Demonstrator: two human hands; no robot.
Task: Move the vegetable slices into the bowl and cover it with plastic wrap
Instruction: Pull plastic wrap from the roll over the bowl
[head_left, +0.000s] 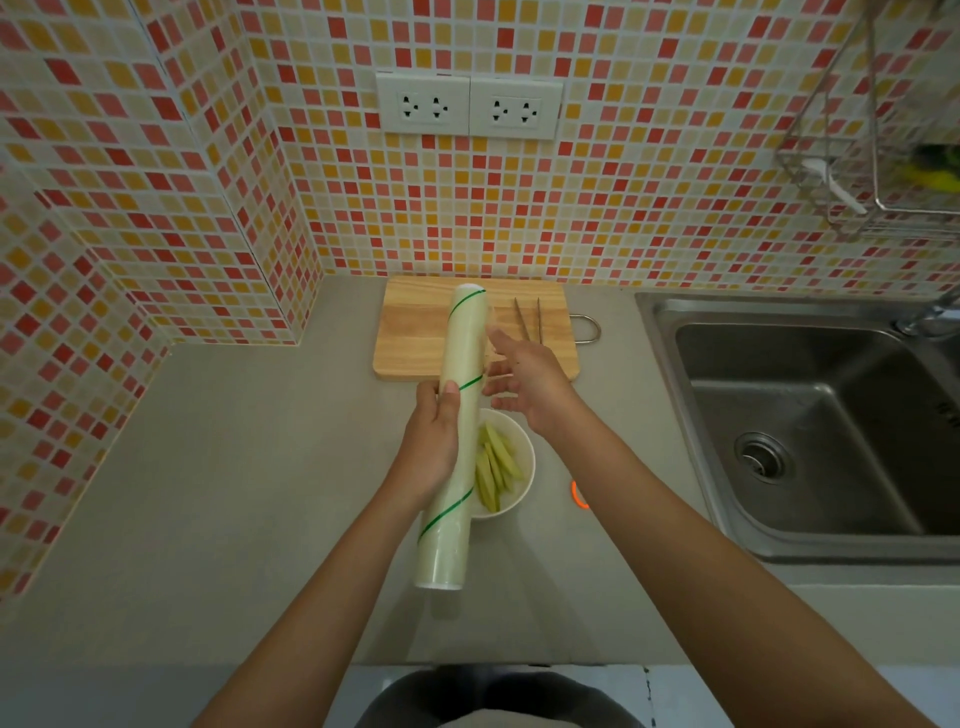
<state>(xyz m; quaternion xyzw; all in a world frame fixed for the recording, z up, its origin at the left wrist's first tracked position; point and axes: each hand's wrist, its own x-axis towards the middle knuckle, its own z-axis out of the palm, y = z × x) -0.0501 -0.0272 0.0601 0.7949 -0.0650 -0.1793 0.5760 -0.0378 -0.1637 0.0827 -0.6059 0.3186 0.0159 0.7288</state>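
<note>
A white bowl (522, 470) on the grey counter holds several pale green vegetable slices (496, 467). My left hand (434, 441) grips a long roll of plastic wrap (457, 431) with green stripes, held above the counter over the bowl's left side and pointing away from me. My right hand (524, 376) hovers just right of the roll with fingers spread, touching or nearly touching the roll's edge. Whether it pinches loose film I cannot tell. The roll hides the bowl's left part.
A wooden cutting board (415, 332) lies at the back of the counter with metal tongs (530, 319) on it. A steel sink (810, 431) is at the right. Wall sockets (470, 106) sit above the board. A wire rack (883, 156) hangs at upper right.
</note>
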